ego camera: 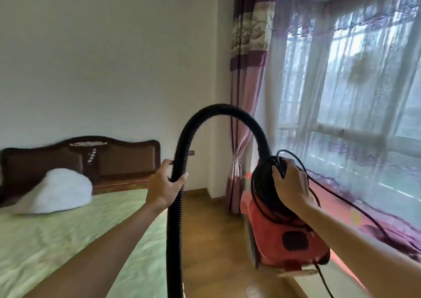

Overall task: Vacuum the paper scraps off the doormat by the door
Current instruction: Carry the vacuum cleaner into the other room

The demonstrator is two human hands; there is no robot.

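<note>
A bedroom, with a bed (68,229) left and a curtained window (355,92) right. The left hand (165,184) grips the black hose (175,206); the right hand (290,184) clasps the coiled cord (264,184) atop the red vacuum (280,236). The hose's lower end is cut off.

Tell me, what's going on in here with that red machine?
A person holds a red vacuum cleaner in a bedroom, between bed and window. The left hand grips its black hose; the right hand holds its top, over the coiled cord. No doormat or paper scraps show, so vacuuming has not begun.
</note>
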